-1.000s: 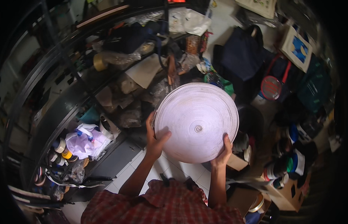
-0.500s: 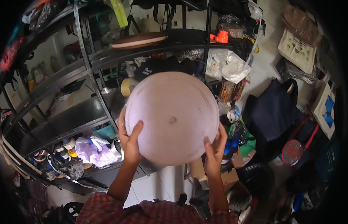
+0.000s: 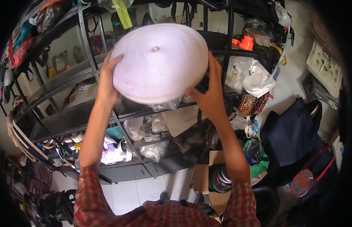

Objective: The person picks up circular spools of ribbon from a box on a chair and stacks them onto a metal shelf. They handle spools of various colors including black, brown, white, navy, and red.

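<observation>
A large, flat white roll of webbing [image 3: 161, 72], wound in a spiral around a small centre hole, is held up in front of the black shelving. My left hand [image 3: 108, 81] grips its left edge, thumb over the face and fingers around the rim. At the lower right edge, my right hand [image 3: 210, 90] has its thumb near the rim and its fingers reaching up behind. A gap shows between that thumb and forefinger. Both forearms are stretched forward. Behind the roll, part of the shelf is hidden.
The black metal shelving [image 3: 62, 121] carries plastic bags and spools. Orange rolls [image 3: 246, 43] sit on the upper right shelf near a white plastic bag [image 3: 259, 77]. A dark blue bag [image 3: 293, 132] hangs at the right. An opened cardboard box [image 3: 200, 178] stands below my right forearm.
Both hands have lifted the roll up and away from me, toward the upper shelf. Its face now tilts more. The brown roll on that shelf has become hidden behind it.
</observation>
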`<state>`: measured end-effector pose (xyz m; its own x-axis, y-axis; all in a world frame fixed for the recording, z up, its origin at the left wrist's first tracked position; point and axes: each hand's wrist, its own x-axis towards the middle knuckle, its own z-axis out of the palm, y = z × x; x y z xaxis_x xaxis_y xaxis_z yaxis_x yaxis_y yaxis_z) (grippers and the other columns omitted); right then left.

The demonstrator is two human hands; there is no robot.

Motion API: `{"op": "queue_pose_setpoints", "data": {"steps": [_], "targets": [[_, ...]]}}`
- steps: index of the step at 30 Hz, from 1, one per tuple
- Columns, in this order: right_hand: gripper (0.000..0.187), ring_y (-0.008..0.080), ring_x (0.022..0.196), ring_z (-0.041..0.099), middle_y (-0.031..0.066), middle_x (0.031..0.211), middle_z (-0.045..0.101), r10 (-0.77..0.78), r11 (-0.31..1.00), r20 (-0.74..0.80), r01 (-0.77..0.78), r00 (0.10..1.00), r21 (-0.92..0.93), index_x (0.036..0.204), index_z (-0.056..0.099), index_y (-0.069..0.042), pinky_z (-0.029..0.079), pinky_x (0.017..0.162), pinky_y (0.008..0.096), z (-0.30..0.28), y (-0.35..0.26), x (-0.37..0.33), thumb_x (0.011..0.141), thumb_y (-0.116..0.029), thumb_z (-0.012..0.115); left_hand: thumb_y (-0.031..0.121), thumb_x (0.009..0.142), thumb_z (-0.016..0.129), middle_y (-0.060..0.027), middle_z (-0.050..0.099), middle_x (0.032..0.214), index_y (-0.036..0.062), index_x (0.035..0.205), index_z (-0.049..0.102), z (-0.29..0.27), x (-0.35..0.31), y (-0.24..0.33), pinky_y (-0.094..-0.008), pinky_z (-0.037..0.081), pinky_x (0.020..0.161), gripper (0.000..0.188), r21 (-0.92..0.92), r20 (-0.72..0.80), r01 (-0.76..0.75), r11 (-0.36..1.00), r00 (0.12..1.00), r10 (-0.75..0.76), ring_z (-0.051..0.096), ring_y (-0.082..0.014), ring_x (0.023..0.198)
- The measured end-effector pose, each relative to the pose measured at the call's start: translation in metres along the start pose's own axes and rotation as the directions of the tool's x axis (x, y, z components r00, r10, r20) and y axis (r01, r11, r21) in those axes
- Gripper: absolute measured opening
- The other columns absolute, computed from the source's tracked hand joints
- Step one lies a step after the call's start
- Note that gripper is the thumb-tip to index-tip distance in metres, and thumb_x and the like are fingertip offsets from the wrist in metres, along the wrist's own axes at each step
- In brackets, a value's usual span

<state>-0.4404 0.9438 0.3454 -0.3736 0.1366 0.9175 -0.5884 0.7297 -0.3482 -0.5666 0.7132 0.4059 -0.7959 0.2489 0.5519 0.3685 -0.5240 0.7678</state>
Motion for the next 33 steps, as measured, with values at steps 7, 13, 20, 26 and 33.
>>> {"op": "queue_pose_setpoints", "data": {"steps": [7,13,20,26,33], "targets": [[0.096,0.0332,0.124,0.046,0.0223,0.134,0.043,-0.028,0.994,-0.14,0.042,0.99,0.101,0.138,0.034,0.01,0.036,0.105,0.039,0.03,0.05,0.09,0.074,-0.046,0.078,0.039,0.088,0.052,-0.012,0.062,0.118,0.0032,0.124,0.054,-0.017,0.109,-0.007,-0.035,0.043,0.096,0.051,0.127,0.006,0.001,0.992,1.0,-0.002,0.059,-0.0223,0.108],[0.091,0.0326,0.119,0.049,0.0257,0.128,0.046,0.187,0.982,-0.038,-0.185,0.982,0.045,0.137,0.045,-0.001,0.04,0.1,0.0384,0.049,0.106,0.143,0.074,-0.061,0.071,0.051,0.087,0.043,-0.0099,0.061,0.121,0.0063,0.127,0.054,-0.028,0.177,-0.024,-0.0343,0.035,0.094,0.061,0.326,-0.103,-0.063,0.943,0.989,0.102,0.053,-0.0198,0.11],[0.086,0.0291,0.101,0.059,0.0246,0.107,0.061,0.2,0.979,-0.035,-0.199,0.979,0.048,0.127,0.055,0.003,0.046,0.089,0.0374,0.074,0.144,0.165,0.075,-0.064,0.068,0.05,0.087,0.04,-0.015,0.05,0.137,0.0051,0.133,0.052,-0.047,0.224,-0.04,-0.0437,0.028,0.105,0.066,0.565,-0.073,-0.003,0.825,0.996,0.054,0.041,-0.0261,0.128],[0.076,0.0259,0.101,0.063,0.0237,0.107,0.065,0.201,0.978,0.082,-0.205,0.976,0.036,0.119,0.057,0.01,0.047,0.089,0.0338,0.076,0.157,0.177,0.08,-0.056,0.067,0.044,0.086,0.042,-0.0176,0.044,0.14,0.0011,0.127,0.053,-0.044,0.233,-0.052,-0.042,0.017,0.111,0.06,0.458,-0.052,0.1,0.883,0.995,-0.086,0.029,-0.0278,0.136],[0.072,0.0255,0.101,0.064,0.0221,0.105,0.066,0.201,0.979,0.15,-0.202,0.968,-0.01,0.117,0.057,0.01,0.047,0.088,0.0327,0.084,0.157,0.177,0.082,-0.053,0.067,0.044,0.087,0.041,-0.0184,0.028,0.151,0.0044,0.135,0.045,-0.074,0.25,-0.055,-0.0457,0.009,0.112,0.063,0.482,0.007,0.202,0.853,0.972,-0.234,0.018,-0.0316,0.141]]}}
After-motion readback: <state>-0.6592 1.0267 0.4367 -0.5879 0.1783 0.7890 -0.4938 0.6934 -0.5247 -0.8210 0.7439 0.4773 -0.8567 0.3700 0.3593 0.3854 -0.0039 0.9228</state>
